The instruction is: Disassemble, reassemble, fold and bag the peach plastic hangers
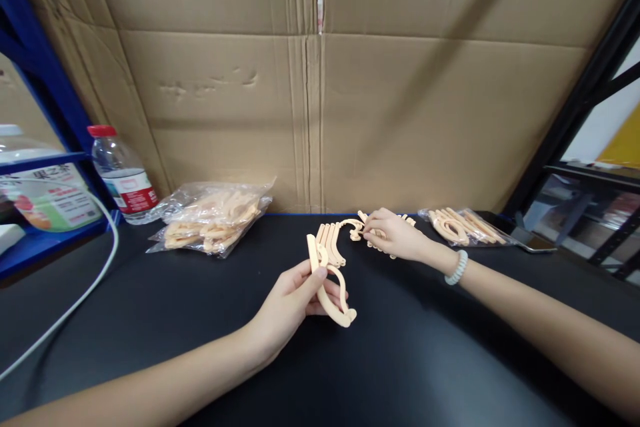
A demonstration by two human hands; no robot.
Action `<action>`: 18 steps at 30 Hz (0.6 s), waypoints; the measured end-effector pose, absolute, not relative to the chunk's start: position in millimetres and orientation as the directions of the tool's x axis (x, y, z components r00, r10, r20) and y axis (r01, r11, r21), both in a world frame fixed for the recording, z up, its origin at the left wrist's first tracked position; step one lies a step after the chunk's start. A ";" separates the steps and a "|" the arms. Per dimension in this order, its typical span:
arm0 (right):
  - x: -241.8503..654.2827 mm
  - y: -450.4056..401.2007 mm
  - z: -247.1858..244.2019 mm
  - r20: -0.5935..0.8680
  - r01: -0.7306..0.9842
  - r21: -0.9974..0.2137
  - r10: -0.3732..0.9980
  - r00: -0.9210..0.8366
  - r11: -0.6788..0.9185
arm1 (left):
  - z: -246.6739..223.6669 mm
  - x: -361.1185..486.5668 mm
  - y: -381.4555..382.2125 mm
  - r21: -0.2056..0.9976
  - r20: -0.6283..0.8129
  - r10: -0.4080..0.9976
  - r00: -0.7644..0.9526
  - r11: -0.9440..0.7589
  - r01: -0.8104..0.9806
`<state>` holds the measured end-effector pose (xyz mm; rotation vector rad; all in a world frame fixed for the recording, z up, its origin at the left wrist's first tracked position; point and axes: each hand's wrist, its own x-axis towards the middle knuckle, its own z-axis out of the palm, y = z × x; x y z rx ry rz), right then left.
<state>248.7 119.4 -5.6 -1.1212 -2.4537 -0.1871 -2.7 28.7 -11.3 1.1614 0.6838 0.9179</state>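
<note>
My left hand (300,290) is closed around a few joined, curved cream pieces (333,303), held above the black table. Beyond it, a row of cream curved strips (330,240) lies side by side on the table. My right hand (393,233), with a pale coiled band at the wrist, reaches to the small cream parts (356,233) at the back. Its fingertips are pinched together among these parts, and what they hold is too small to make out. More cream pieces lie partly hidden behind this hand.
Clear bags of cream pieces (215,217) are stacked at the back left, beside a red-capped bottle (125,177). Another bag (465,227) and a phone-like object (535,245) lie back right. Cardboard (225,93) stands behind the black table (150,313). A white cable (95,287) crosses the left.
</note>
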 end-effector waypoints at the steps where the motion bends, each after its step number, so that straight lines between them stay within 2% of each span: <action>1: 246.3 121.4 -4.5 0.445 0.758 -0.050 0.694 -0.566 0.650 | -11.1 -2.7 28.5 0.961 0.004 0.879 0.477 0.128 -0.243; 11: 228.9 151.8 3.0 0.420 0.796 0.013 0.719 -0.554 0.605 | -11.9 -2.2 28.3 0.964 -0.005 0.885 0.465 0.129 -0.234; 18: 225.2 154.0 7.8 0.425 0.738 0.021 0.662 -0.617 0.674 | -13.3 -3.3 28.9 0.967 0.006 0.878 0.479 0.116 -0.227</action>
